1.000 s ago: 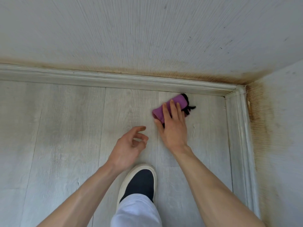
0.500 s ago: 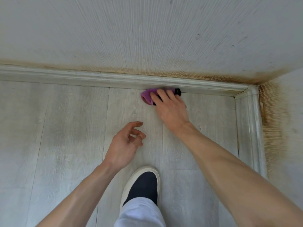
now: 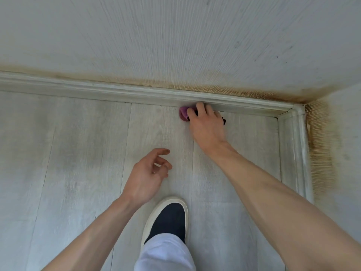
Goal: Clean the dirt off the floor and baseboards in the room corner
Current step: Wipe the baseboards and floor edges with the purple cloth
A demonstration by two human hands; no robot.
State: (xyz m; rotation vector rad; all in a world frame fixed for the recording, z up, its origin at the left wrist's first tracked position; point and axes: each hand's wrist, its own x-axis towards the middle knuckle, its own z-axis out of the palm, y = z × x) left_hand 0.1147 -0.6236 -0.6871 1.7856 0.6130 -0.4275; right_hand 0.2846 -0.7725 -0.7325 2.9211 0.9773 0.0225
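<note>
A purple cloth (image 3: 183,114) with a dark edge lies bunched on the pale wood-look floor (image 3: 82,145), right against the back baseboard (image 3: 117,93). My right hand (image 3: 206,126) covers most of it, its fingers curled over the cloth and reaching the baseboard's foot. My left hand (image 3: 146,175) hovers over the floor nearer to me, fingers loosely curled, holding nothing. A second baseboard (image 3: 293,153) runs along the right wall and meets the back one in the corner. Brown staining lines both walls just above the baseboards.
My foot in a dark slip-on shoe (image 3: 168,218) with a white sole stands on the floor below my left hand, with a white trouser leg (image 3: 164,255) above it. Greyish smudges mark the floor to the left.
My right hand has pushed the cloth away from me, from the open floor up against the back baseboard. The left hand has stayed about where it was.
</note>
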